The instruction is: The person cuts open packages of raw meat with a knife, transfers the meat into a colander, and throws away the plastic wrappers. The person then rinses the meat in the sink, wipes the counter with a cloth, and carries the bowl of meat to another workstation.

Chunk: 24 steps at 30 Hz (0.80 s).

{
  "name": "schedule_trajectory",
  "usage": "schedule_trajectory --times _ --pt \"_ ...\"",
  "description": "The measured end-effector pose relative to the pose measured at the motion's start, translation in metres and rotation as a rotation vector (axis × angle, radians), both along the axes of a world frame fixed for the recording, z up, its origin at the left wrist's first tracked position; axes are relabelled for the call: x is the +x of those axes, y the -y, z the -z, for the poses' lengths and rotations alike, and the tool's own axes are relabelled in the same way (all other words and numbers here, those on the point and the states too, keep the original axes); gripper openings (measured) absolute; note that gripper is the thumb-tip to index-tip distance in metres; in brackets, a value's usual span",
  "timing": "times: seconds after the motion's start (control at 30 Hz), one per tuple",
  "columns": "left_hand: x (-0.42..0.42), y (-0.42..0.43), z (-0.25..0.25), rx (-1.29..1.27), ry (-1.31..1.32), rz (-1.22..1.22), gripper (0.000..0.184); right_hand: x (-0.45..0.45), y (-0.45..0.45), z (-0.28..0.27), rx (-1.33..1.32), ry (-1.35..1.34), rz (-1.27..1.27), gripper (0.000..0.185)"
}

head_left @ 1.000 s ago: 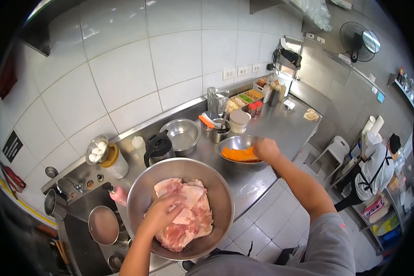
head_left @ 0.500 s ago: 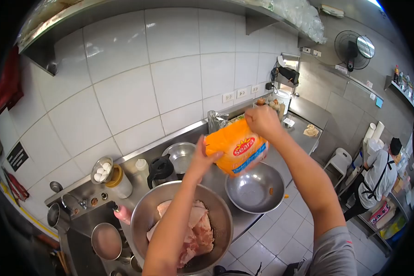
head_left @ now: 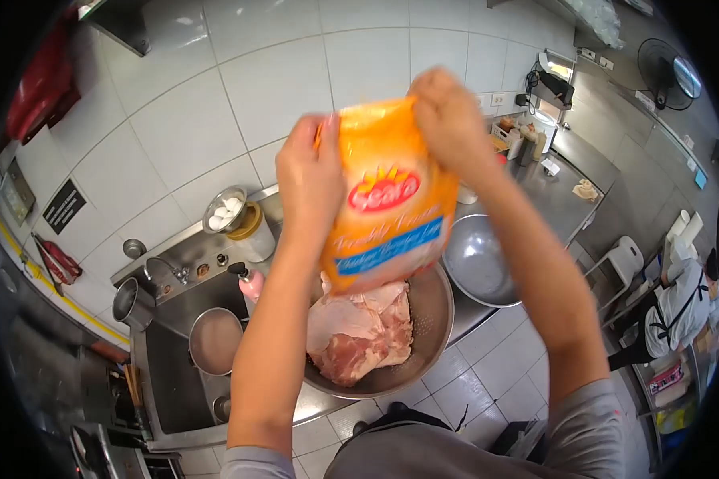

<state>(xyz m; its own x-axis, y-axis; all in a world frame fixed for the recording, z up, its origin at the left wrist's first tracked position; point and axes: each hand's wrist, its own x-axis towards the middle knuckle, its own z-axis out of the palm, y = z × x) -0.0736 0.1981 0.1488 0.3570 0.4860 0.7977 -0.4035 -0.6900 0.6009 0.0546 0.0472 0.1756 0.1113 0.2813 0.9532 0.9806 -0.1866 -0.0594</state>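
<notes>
The left hand (head_left: 310, 172) held an orange printed plastic bag (head_left: 387, 231) — just brought across, over raw pink meat (head_left: 359, 331) in a wide steel bowl (head_left: 434, 339) — the right hand's grip (head_left: 447, 116) clasping its other side, near a smaller steel bowl (head_left: 478, 267).

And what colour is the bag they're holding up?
The bag is mostly orange, best seen in the head view.

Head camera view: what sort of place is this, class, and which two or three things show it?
A kitchen, perhaps a commercial one: a large metal bowl holds raw meat, a metal sink is beside it, and white eggs are near the sink.
</notes>
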Motion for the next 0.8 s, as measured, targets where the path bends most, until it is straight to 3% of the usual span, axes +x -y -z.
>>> schedule_trajectory --times 0.07,0.1,0.17,0.23,0.27,0.33,0.37,0.47,0.5,0.6,0.67,0.7,0.77,0.8 --pt "-0.026 -0.015 0.031 0.031 -0.172 -0.025 0.028 -0.022 -0.011 0.047 -0.194 -0.423 -0.019 0.019" --pt "-0.032 -0.027 0.060 0.059 -0.218 -0.073 0.028 -0.041 -0.016 0.065 -0.298 -0.768 -0.097 0.018" --pt "-0.038 -0.055 0.114 0.003 -0.204 -0.090 0.027 -0.042 -0.033 0.133 -0.336 -0.791 -0.275 0.019" --pt "-0.049 -0.066 0.123 -0.079 -0.145 -0.050 0.026 -0.078 -0.039 0.139 -0.259 -0.819 -0.514 0.027" --pt "-0.056 -0.067 0.118 -0.147 -0.189 0.050 0.025 -0.085 -0.045 0.139 -0.250 -0.814 -0.507 0.027" --pt "-0.067 -0.064 0.113 -0.215 -0.229 0.161 0.023 -0.096 -0.053 0.132 -0.252 -0.449 -0.279 0.039" --pt "-0.067 -0.061 0.113 -0.173 -0.196 0.145 0.022 -0.100 -0.054 0.127 -0.495 -0.451 -0.140 0.040" --pt "-0.065 -0.058 0.121 -0.173 -0.139 0.186 0.020 -0.103 -0.065 0.138 -0.403 -0.376 -0.135 0.034" --pt "-0.067 -0.058 0.122 -0.326 -0.162 0.280 0.018 -0.105 -0.066 0.136 -0.391 -0.348 -0.115 0.034" --pt "-0.073 -0.062 0.114 -0.300 -0.136 0.396 0.014 -0.103 -0.072 0.133 -0.405 -0.352 -0.094 0.038" --pt "-0.079 -0.063 0.103 -0.176 -0.220 0.402 0.044 -0.097 -0.078 0.128 -0.423 -0.371 -0.110 0.041" --pt "-0.085 -0.064 0.096 -0.170 -0.228 0.409 0.044 -0.097 -0.077 0.126 -0.400 -0.445 -0.156 0.041" --pt "-0.096 -0.058 0.076 0.384 -0.615 0.139 0.070 -0.092 -0.079 0.124 -0.363 -0.534 -0.194 0.041" --pt "-0.094 -0.044 0.063 0.391 -0.622 0.151 0.070 -0.089 -0.082 0.124 -0.226 -0.583 -0.369 0.039"
